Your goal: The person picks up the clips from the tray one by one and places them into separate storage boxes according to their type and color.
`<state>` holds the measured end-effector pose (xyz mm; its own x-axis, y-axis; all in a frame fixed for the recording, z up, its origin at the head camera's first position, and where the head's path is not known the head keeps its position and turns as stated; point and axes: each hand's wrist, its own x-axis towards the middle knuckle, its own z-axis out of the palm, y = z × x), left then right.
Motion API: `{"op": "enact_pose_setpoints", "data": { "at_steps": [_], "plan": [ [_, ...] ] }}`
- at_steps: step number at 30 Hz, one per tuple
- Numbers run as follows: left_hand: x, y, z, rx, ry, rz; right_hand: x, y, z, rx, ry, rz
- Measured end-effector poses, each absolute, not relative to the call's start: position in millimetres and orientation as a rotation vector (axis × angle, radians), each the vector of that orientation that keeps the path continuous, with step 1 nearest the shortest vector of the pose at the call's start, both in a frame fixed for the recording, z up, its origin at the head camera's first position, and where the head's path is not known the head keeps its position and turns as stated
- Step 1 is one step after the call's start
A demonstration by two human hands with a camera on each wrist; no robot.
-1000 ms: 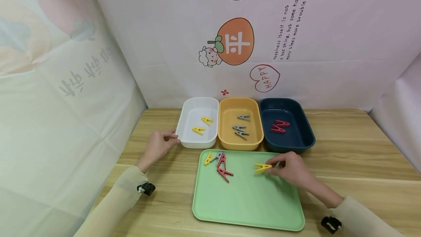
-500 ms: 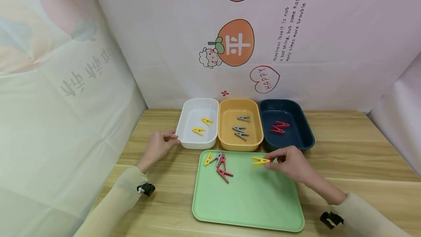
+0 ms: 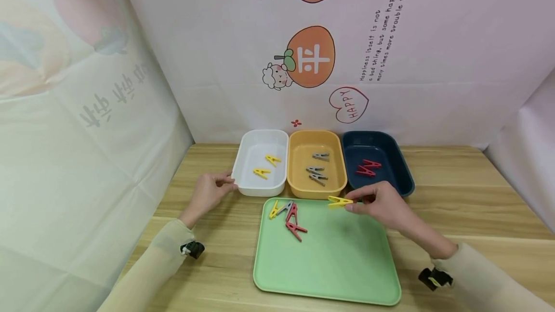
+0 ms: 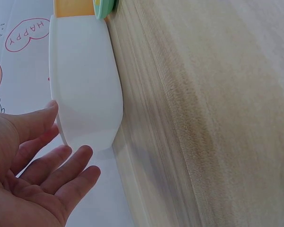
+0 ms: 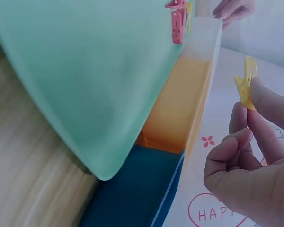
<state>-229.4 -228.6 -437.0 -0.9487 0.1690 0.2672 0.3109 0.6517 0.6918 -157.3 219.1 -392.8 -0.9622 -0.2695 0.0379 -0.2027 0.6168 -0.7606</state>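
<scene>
My right hand [image 3: 383, 206] pinches a yellow clothespin [image 3: 339, 201] between thumb and fingers, over the far edge of the green tray [image 3: 329, 264]. In the right wrist view the yellow clothespin [image 5: 247, 87] points up from the fingertips. My left hand [image 3: 209, 194] is at the left side of the white bin [image 3: 262, 190]; in the left wrist view its thumb and index tips are at the rim and the other fingers are loosely extended. On the tray's far left lie a yellow clothespin [image 3: 274, 210], a grey one [image 3: 284, 207] and two red clothespins [image 3: 296, 229].
Behind the tray, the white bin holds two yellow clothespins [image 3: 262, 173]. Beside it, an orange-yellow bin [image 3: 318, 193] contains grey clothespins [image 3: 321, 156], and a dark blue bin [image 3: 401, 167] contains red ones [image 3: 366, 170]. A printed cloth [image 3: 243, 61] hangs behind the wooden table [image 3: 468, 191].
My right hand has moved away from me and slightly left with the yellow clothespin, from over the tray to its far edge. The left hand has stayed at the white bin.
</scene>
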Motion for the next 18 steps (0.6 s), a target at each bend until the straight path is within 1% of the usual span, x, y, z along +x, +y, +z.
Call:
{"op": "enact_pose_setpoints", "data": {
  "at_steps": [9,18],
  "plan": [
    [-230,-230,-439,-0.406,-2.69,-1.154,-163,215,-379,-0.454,2.752,-1.306],
    [-229,-230,-438,-0.396,-2.697,-1.173,-176,213,-367,-0.488,2.797,-1.259]
  ]
}}
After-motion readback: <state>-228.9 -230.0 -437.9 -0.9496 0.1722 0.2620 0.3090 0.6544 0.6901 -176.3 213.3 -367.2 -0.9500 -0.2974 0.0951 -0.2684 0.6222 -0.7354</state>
